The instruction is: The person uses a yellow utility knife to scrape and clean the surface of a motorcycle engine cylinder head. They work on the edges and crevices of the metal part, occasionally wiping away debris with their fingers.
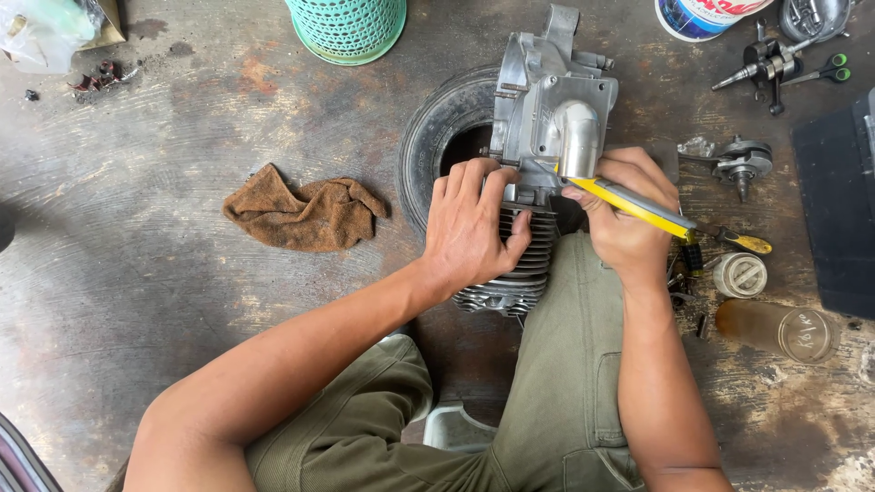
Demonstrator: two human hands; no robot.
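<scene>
left hand (474,223) gripped on the finned cylinder of the small engine (538,155), which rests on a tyre (437,128) on the floor | right hand (629,219) clamped on a yellow-handled tool (638,205), tip at the engine; brown rag (305,214) well left of the left hand; glass jar (779,330) just right of the right hand

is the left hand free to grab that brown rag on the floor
Probably not right away: the left hand is pressed on the engine's finned cylinder. The brown rag lies uncovered on the floor beside it, so the path itself looks open.
</scene>
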